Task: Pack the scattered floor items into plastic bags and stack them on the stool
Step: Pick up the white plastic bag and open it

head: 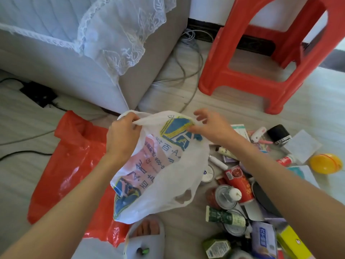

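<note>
— Left hand (122,130)?
— Gripping the top edge of the white printed bag (160,165), fingers curled round the plastic.
— Right hand (211,128)?
— Pinching the same edge with thumb and forefinger, other fingers spread loose above.
— Where the bag?
— Held up over the floor, partly above the red bag (74,165) lying flat.
— And the scattered items (239,199)?
— Piled on the floor, right of the bag. Red stool (261,62) behind, well apart.

Both your bare forearms reach forward, your left hand (122,132) curled tight with its grip pinched closed, your right hand (211,128) pinching with thumb and forefinger, other fingers spread.
</note>
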{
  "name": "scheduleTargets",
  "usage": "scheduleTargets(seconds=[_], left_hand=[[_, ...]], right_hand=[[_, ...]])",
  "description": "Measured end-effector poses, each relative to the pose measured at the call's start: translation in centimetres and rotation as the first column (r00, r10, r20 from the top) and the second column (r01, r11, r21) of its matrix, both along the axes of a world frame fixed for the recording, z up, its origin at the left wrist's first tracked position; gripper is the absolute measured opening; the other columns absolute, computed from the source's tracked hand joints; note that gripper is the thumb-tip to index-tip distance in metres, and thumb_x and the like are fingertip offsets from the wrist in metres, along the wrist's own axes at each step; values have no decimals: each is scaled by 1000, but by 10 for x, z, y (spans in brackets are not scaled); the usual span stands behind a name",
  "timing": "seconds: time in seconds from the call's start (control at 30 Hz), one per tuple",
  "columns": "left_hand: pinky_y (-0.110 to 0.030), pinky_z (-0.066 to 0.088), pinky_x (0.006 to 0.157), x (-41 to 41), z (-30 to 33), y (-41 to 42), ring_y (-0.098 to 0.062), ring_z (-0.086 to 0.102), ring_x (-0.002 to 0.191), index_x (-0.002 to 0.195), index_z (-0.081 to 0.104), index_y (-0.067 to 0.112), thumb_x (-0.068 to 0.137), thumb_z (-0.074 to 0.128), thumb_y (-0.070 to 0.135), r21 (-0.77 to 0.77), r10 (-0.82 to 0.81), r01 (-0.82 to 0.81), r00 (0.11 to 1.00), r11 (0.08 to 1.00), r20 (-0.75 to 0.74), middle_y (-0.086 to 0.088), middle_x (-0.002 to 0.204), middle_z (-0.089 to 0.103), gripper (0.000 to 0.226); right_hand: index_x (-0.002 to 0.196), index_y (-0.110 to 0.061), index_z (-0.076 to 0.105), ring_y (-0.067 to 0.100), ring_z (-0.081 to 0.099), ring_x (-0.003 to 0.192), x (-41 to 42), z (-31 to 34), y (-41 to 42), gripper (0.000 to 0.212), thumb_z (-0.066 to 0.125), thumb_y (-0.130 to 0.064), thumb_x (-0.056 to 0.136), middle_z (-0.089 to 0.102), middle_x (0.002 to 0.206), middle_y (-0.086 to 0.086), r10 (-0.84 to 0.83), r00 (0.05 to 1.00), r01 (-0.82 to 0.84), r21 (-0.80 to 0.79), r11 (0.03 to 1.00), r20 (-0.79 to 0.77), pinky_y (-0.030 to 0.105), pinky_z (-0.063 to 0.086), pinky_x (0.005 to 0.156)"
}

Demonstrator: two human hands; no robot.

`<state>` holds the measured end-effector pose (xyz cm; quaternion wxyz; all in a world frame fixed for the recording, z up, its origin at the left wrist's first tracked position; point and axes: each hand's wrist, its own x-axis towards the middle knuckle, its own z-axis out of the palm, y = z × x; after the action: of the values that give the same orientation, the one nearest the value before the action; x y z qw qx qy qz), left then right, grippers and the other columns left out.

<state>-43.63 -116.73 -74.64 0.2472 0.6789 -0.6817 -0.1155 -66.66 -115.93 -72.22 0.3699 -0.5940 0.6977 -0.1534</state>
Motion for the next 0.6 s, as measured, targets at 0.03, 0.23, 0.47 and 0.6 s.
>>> scheduleTargets(seconds=[0.03,0.23,0.47,0.6], left_hand=[[-41,43,71,5,2,-4,-42,58,87,93,63,9,84,53,12,2,30,-30,999,1000,27,-20,95,65,14],[-41,43,71,26,13,-3,-40,58,90,103,63,9,78,56,3,-2,-41,42,977,999,209,-14,104,62,26],[-41,43,63,48,24,-9,-30,43,84,89,54,9,70,64,4,-424,-136,304,914,853,382,-17,90,58,23],[-40,46,66,41,14,-11,-35,55,82,93,56,6,83,53,23,-339,-256,341,928,877,272,-17,95,56,20]], right_hand=[[123,-17,53,14,52,96,-2,-5,3,50,71,-30,78,56,107,-3,19,999,-17,64,998,-32,31,44,87],[76,-14,64,23,56,80,-5,-19,18,13,58,-19,86,62,82,7,28,983,-8,109,994,-183,26,38,68],[81,-3,67,19,49,69,2,25,-28,27,49,-21,92,59,72,5,-351,936,323,-415,850,10,28,23,59],[87,-3,65,23,54,73,1,26,-42,31,44,-24,93,66,81,10,-337,938,243,-533,810,-85,31,32,61]])
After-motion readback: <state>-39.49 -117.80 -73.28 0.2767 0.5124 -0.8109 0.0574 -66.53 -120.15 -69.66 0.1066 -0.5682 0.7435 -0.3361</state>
